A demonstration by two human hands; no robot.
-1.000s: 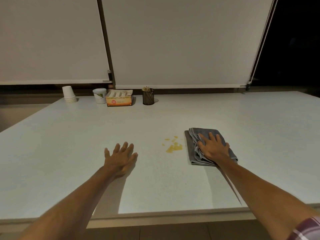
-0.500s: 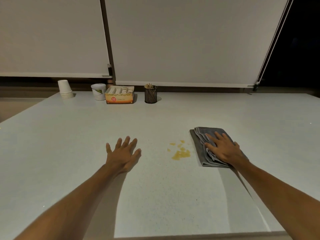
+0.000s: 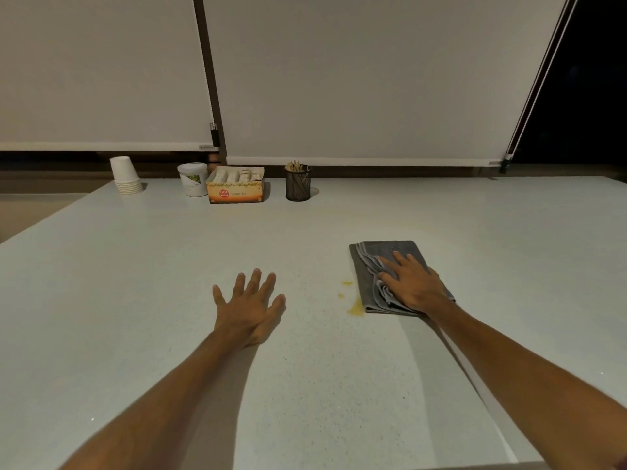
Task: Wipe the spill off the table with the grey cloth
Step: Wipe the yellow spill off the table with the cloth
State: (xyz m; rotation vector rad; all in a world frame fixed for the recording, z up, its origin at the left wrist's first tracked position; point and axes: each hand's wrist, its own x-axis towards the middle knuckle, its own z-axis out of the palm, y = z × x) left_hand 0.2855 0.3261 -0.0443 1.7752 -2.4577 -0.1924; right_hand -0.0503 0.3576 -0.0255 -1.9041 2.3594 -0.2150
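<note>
The desk [image 3: 169, 300] is pale grey-white with fine dark speckles. The folded cloth [image 3: 364, 283] is plain mid-grey, and the spill [image 3: 356, 309] at its left edge is yellow-orange. At the far side, the stacked cups [image 3: 125, 174] are white, the tub [image 3: 192, 179] is white with a green leaf print, the box [image 3: 235, 193] is orange with a red round logo, and the mesh holder [image 3: 298, 186] is black. The blinds [image 3: 339, 79] are off-white.

Cloth [image 3: 366, 279] on table [image 3: 135, 300], spill [image 3: 355, 308] at its left edge
</note>
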